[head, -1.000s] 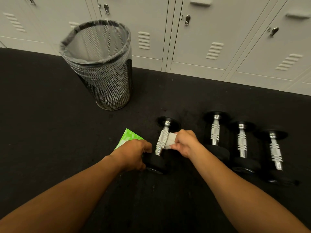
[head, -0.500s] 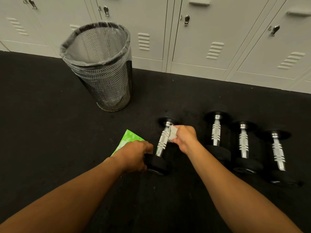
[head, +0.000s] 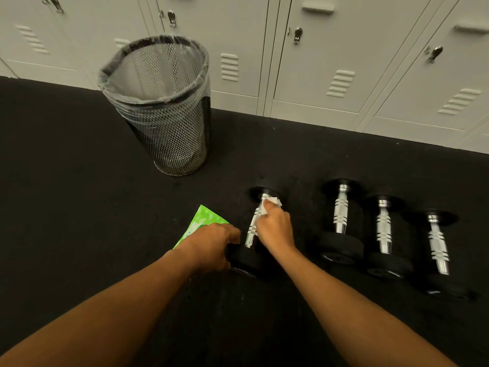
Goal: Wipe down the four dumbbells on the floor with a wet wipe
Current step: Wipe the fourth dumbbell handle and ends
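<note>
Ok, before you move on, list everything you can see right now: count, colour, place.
dumbbells: four, black heads with chrome handles, in a row on the floor; leftmost dumbbell being wiped, the other three to its right
wet wipe: one, white, on the far part of the leftmost handle
wipe packet: one, green, on the floor left of the dumbbells, partly hidden
bin: one, black mesh with clear liner, upright, far left
lockers: several, pale grey, along the back
floor: black
left hand: grip on the near head of the leftmost dumbbell
right hand: grip on the wipe
</note>
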The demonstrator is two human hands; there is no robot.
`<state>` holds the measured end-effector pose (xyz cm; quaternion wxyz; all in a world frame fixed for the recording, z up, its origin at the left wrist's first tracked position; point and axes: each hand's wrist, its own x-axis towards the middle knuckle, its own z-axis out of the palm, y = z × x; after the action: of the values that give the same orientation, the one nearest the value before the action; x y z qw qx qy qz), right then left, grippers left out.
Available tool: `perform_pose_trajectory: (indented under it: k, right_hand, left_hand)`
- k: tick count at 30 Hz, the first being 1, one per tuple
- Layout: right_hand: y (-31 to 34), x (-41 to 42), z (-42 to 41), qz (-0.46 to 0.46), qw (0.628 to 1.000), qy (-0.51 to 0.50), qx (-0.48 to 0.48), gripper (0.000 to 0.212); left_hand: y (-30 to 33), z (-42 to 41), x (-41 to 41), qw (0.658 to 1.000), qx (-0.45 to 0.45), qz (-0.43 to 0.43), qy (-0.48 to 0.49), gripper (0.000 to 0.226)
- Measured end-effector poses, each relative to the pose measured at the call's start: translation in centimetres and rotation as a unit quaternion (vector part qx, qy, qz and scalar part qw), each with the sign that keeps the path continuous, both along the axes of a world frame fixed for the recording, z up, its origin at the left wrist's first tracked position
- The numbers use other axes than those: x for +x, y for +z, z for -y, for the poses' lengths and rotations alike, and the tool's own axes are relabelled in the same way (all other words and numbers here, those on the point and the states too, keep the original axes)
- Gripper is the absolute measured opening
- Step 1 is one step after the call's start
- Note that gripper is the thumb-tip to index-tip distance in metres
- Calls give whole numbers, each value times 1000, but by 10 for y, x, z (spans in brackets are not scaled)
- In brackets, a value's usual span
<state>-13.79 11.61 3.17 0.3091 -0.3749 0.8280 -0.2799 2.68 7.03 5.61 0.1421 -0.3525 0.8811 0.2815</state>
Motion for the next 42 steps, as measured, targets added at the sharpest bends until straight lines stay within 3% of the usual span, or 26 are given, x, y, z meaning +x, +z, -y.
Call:
perform_pose_trajectory:
  k: [2,5,7,12,16,20,23,27,31,36,42]
  right_hand:
    - [-4,3,-3,-68,989,132,7,54]
    - [-18,-4,6,-219,911,347,41,55]
    - [-20,-16,17,-287,866,406,54,46]
    - [-11,-34,33,-319,817,474,76,38]
    - [-4,-45,28,-295,830,469,67,32]
    - [-3,-61,15,-287,833,470,50,50]
    - [-8,-55,16,-282,835,470,50,51]
    - [-11,-31,8,-225,809,536,89,41]
    - [-10,-36,-6,-189,780,591,80,53]
    - [-17,-53,13,-232,828,510,30,53]
    - [-25,-44,-21,-154,838,519,63,65]
  left_hand:
    - [1,0,0,1000,-1,-4,0,41]
    - [1,0,-1,1000,2,-6,-9,43]
    - [1,-1,-1,1000,1,-8,-12,46]
    - [0,-2,-2,1000,4,-8,-15,48]
    - [0,-2,0,1000,1,-13,-4,48]
    - [0,-3,0,1000,0,-21,-6,49]
    - [-1,-4,0,1000,0,-22,-7,47]
    - [-3,-3,3,999,5,-28,16,45]
    - [-3,-4,3,999,4,-28,19,44]
    - [-4,-3,1,999,6,-31,11,46]
    - [-6,0,5,999,9,-37,23,43]
